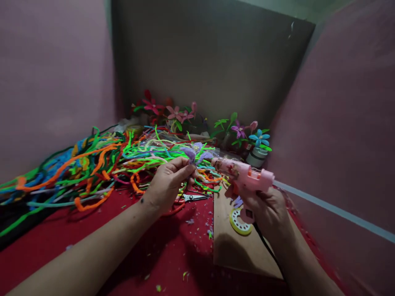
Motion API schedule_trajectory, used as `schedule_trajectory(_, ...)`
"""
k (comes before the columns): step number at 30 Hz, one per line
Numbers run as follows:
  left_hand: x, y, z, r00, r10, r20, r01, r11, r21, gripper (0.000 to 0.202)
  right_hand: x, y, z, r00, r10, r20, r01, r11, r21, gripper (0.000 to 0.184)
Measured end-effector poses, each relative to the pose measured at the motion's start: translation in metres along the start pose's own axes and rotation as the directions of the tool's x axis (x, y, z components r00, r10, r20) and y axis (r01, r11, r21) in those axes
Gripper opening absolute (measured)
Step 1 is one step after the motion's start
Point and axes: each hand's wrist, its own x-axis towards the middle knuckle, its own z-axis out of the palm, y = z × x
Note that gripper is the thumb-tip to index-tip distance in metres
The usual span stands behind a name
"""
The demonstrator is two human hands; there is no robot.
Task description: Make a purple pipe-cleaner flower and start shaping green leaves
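Between the thumb and fingers of my left hand (173,179) is a purple pipe cleaner flower (190,153), its fuzzy petals pointing up and outward. My right hand (273,207) is wrapped round the handle of a pink hot glue gun (247,174). The gun's nozzle points left, close beside the flower's petals; whether it touches them I cannot tell. A dark cord runs down from the gun's handle. Below my left hand lies a pair of scissors (196,197) with its blades toward the right.
Many coloured pipe cleaners (101,158) are heaped across the left and middle of the red cloth (173,255). On a brown board (230,250) sits a yellow-rimmed tape roll (240,222). Finished flowers (174,114) and a white jar (256,157) stand along the back wall.
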Motion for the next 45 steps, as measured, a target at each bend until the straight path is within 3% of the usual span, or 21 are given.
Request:
schedule_trajectory(4, -0.001, 0.001, 0.001, 1.0, -0.017, -0.023, 0.018, 0.998, 0.053, 0.018, -0.002, 0.004, 0.011, 0.999, 0.028, -0.033, -0.026, 0.998, 0.064, 0.024)
schedule_trajectory(11, 0.001, -0.007, 0.001, 1.0, -0.016, 0.022, 0.014, 0.999, 0.05, 0.016, -0.007, 0.008, 0.01, 1.0, 0.027, -0.013, -0.027, 0.999, -0.023, 0.027)
schedule_trajectory(22, 0.0, -0.011, 0.004, 0.999, -0.013, 0.05, 0.007, 0.993, 0.121, 0.016, -0.008, 0.009, 0.009, 0.999, 0.014, -0.042, -0.013, 1.0, 0.025, 0.031)
schedule_trajectory(27, 0.0, -0.014, 0.002, 0.999, -0.012, 0.053, 0.006, 0.994, 0.107, 0.016, -0.01, 0.009, 0.01, 0.997, 0.049, -0.06, -0.047, 0.998, 0.039, 0.023)
schedule_trajectory(45, 0.0, -0.014, 0.003, 0.998, -0.023, 0.055, 0.018, 0.995, 0.097, 0.015, -0.015, 0.014, 0.007, 0.986, 0.156, -0.061, -0.154, 0.987, 0.038, 0.026)
